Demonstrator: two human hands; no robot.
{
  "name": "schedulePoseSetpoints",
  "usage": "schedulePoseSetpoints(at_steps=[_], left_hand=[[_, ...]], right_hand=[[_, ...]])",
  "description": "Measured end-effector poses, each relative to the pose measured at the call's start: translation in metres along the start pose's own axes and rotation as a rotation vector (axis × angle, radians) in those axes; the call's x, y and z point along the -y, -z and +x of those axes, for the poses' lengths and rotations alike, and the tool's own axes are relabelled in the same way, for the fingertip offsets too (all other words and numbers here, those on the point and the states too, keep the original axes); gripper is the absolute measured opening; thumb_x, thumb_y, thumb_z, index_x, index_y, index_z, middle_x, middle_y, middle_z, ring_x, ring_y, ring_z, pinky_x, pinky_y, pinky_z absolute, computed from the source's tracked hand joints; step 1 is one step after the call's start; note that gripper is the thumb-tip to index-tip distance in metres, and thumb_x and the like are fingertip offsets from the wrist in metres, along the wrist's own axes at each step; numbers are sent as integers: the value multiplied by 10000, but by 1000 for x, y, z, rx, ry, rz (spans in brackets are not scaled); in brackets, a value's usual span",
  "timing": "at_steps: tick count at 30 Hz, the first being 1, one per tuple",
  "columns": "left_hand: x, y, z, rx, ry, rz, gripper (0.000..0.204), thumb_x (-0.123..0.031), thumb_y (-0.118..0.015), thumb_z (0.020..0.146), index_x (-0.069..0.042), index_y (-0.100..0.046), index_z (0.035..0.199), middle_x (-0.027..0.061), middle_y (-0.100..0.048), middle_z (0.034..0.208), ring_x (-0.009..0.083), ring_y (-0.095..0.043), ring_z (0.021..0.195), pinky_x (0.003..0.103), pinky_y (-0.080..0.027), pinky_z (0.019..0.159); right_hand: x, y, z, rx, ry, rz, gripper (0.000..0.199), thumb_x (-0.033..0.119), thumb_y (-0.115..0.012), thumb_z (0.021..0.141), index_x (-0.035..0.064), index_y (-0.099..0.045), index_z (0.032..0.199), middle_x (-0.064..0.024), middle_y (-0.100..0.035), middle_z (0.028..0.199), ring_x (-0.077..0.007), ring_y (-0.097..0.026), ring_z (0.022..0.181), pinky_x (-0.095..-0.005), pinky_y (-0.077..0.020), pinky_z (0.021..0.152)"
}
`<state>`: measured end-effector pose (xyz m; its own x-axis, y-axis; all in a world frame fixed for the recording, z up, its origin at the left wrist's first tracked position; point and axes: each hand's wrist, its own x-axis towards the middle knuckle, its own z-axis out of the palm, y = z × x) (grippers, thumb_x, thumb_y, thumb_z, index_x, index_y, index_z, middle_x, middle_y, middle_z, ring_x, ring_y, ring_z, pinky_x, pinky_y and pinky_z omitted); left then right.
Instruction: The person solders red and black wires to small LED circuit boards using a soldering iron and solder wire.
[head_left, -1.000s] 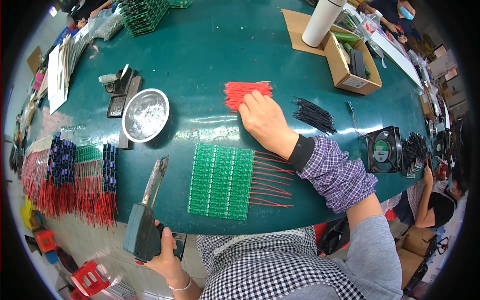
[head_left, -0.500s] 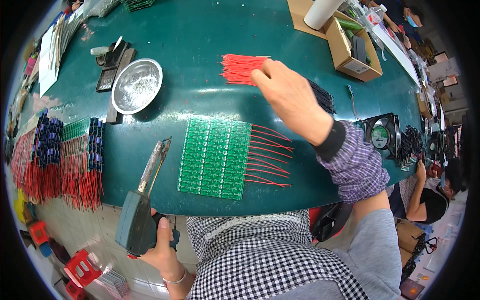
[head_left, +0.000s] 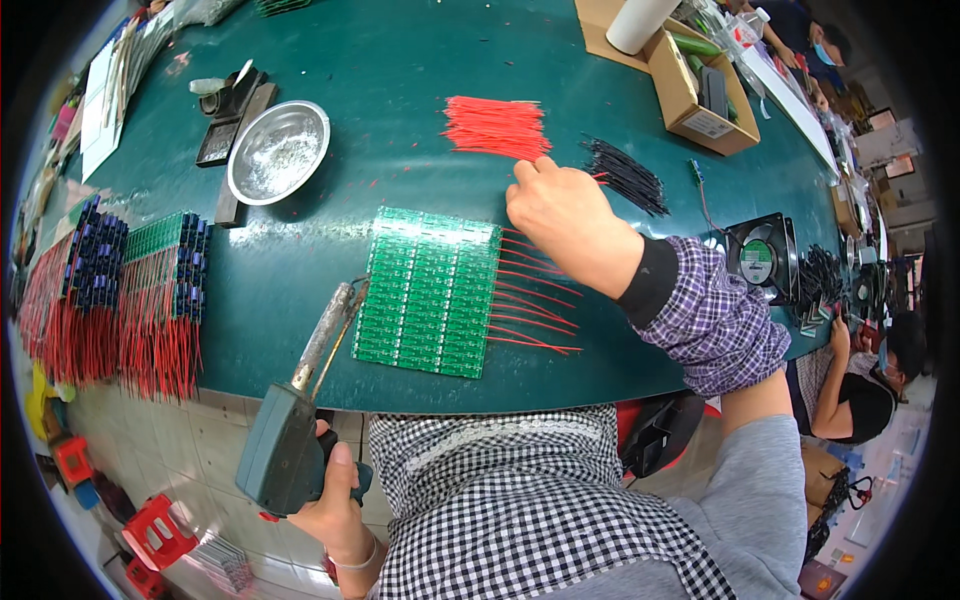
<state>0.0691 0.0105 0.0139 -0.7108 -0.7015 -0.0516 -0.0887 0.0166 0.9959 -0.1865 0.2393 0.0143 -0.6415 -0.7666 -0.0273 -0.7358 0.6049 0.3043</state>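
My left hand (head_left: 335,515) is wrapped round the handle of a soldering gun (head_left: 283,445). Its tip lies close by the left edge of a green circuit board panel (head_left: 425,300); whether they touch I cannot tell. Several red wires stick out from the panel's right side. Above those wires, my right hand (head_left: 572,215) is closed in a pinch on a red wire (head_left: 600,178), whose short end shows beside the knuckles; the fingers hide the rest. Just beyond that hand lies a pile of red wires (head_left: 495,127), and to its right a pile of black wires (head_left: 625,175).
A metal bowl (head_left: 278,150) stands at the far left beside a black holder (head_left: 228,110). Wired board stacks (head_left: 160,300) sit at the left edge. On the right are a fan (head_left: 760,258) and a cardboard box (head_left: 715,125). A co-worker's arm (head_left: 838,365) shows far right.
My right hand has drawn back from the red pile toward me, bringing a red wire. The soldering gun's tip has moved right, up to the panel's left edge.
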Motion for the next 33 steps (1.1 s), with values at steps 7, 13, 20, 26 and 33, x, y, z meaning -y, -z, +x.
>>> schedulePoseSetpoints(at_steps=[7,13,20,26,33], left_hand=[[0,18,-13,85,265,-350,494,-7,-695,778,94,-513,1226,223,-613,1097,129,-510,516,223,-377,409],[6,21,-22,162,363,-274,516,-15,-731,745,90,-530,1209,215,-613,1092,150,-559,571,225,-444,449],[-4,24,-33,243,357,136,304,-51,-833,776,42,-702,1034,93,-724,950,185,-673,785,325,-541,688],[10,28,-33,368,107,431,254,-104,-834,756,30,-708,931,101,-695,850,196,-648,689,326,-508,611],[24,30,-29,451,-96,440,224,-52,-798,719,34,-689,895,129,-650,794,237,-626,630,330,-483,561]], right_hand=[[36,16,-42,-406,-87,559,88,64,-644,754,56,-622,838,-70,-546,827,-244,-598,802,-367,-506,642],[106,5,-81,-560,-175,924,251,-55,-694,713,5,-698,957,-70,-620,852,-211,-641,719,-317,-537,569],[125,-3,-87,-588,-306,862,253,-61,-702,706,-3,-699,952,-59,-638,854,-158,-650,629,-272,-521,482],[125,-4,-89,-562,-263,820,252,-47,-683,704,-7,-698,953,-53,-641,851,-150,-654,638,-266,-514,486],[126,-4,-89,-554,-253,800,253,-7,-680,714,0,-698,966,-48,-641,855,-144,-655,642,-257,-508,496]])
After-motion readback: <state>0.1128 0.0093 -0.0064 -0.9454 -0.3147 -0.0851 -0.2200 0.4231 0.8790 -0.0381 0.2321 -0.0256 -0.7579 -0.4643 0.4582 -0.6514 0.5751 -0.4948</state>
